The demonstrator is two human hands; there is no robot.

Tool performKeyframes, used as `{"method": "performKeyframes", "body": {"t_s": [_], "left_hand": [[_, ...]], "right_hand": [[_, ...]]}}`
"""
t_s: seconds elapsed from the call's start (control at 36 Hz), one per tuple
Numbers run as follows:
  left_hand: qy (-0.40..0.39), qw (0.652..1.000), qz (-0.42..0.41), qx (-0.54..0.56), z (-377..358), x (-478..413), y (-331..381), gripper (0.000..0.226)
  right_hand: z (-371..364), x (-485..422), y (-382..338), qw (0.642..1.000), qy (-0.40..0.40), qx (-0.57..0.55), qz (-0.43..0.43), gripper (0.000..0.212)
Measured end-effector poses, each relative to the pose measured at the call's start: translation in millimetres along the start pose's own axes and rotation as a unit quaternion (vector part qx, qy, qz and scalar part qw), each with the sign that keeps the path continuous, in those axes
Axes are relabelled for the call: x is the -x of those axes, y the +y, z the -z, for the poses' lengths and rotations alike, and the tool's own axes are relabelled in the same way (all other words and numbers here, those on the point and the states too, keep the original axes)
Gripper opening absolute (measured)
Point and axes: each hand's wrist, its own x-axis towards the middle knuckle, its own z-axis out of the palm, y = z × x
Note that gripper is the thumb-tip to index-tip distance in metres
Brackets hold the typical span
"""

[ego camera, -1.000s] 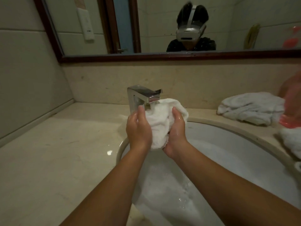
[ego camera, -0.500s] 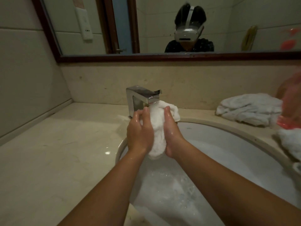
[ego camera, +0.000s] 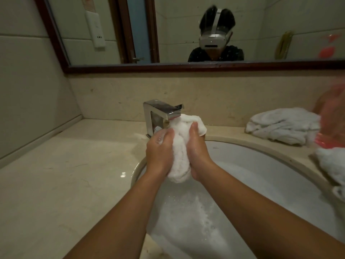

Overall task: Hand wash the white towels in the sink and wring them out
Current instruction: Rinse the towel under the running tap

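A bunched, wet white towel point(ego camera: 180, 150) is squeezed between my two hands just under the spout of the chrome faucet point(ego camera: 161, 111). My left hand point(ego camera: 158, 152) grips its left side and my right hand point(ego camera: 197, 152) grips its right side, fingers curled round the cloth. Below them lies the oval white sink point(ego camera: 261, 165), holding soapy, foamy water point(ego camera: 188, 217). My palms hide the middle of the towel.
A second crumpled white towel point(ego camera: 281, 128) lies on the beige stone counter point(ego camera: 56, 184) at the back right. Another white towel point(ego camera: 334, 169) hangs over the sink's right rim, beside a blurred pink container point(ego camera: 332, 128). A mirror runs along the wall above.
My hands have pressed closer together, and the loose towel has been compressed into a tighter, narrower bundle under the faucet.
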Motion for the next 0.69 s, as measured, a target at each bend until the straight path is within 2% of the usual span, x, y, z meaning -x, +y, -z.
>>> {"method": "performKeyframes", "body": {"t_s": [0.03, 0.11, 0.25, 0.39, 0.47, 0.56, 0.64, 0.69], "left_hand": [[0.006, 1.000, 0.010, 0.005, 0, -2, -1, 0.020], [0.030, 0.997, 0.052, 0.042, 2, -2, 4, 0.014], [0.073, 0.987, 0.102, 0.099, 6, -6, 7, 0.019], [0.082, 0.975, 0.152, 0.142, 8, -10, 7, 0.016], [0.079, 0.974, 0.157, 0.145, 7, -13, 3, 0.021], [0.076, 0.976, 0.149, 0.143, 4, -16, 2, 0.024], [0.067, 0.975, 0.147, 0.150, -1, -19, -1, 0.028], [0.058, 0.978, 0.136, 0.144, -5, -19, -3, 0.032]], "right_hand": [[0, 0, 0, 1.000, -0.002, -0.008, 0.000, 0.085], [2, 2, -2, 0.999, -0.004, -0.032, -0.014, 0.072], [-4, 0, 2, 0.997, -0.020, -0.069, -0.025, 0.080], [-9, 0, 4, 0.996, -0.018, -0.079, -0.024, 0.070], [-10, 1, 4, 0.996, -0.016, -0.081, -0.021, 0.072], [-9, 2, 3, 0.998, 0.000, -0.060, 0.008, 0.060], [-8, 3, 2, 0.998, 0.010, -0.052, 0.032, 0.070], [-5, 4, 0, 0.997, 0.014, -0.055, 0.051, 0.060]]}}
